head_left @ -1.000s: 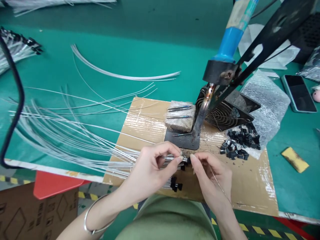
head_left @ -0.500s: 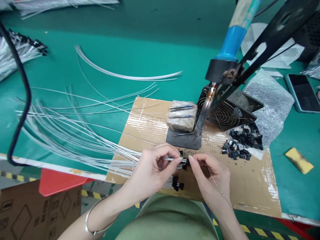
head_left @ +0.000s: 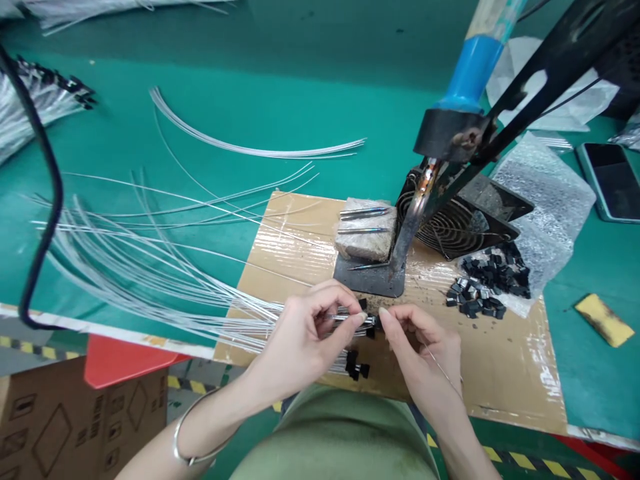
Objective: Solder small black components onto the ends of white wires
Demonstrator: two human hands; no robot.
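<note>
My left hand (head_left: 317,330) is closed in a pinch on a thin white wire, its metal-tipped end (head_left: 369,321) pointing right. Facing it, my right hand (head_left: 425,347) pinches a small black connector piece (head_left: 379,321) at that tip; whether the two are fully joined I cannot tell. A thin silvery wire (head_left: 440,365) also runs through my right hand. Under and behind my left hand lie many white wires (head_left: 200,313), spread to the left. Several finished-looking ends with black connectors (head_left: 356,367) rest just below my left hand.
A soldering iron (head_left: 425,180) on a black stand points down beside a block with metal tips (head_left: 365,233). Behind it sits a fan (head_left: 455,220). Loose black connectors (head_left: 480,297) lie on cardboard (head_left: 515,373) at right, near a yellow sponge (head_left: 604,320) and phone (head_left: 611,180).
The view has shifted slightly, so the iron and the things at right sit a little further right. Both hands keep nearly the same pose and grip.
</note>
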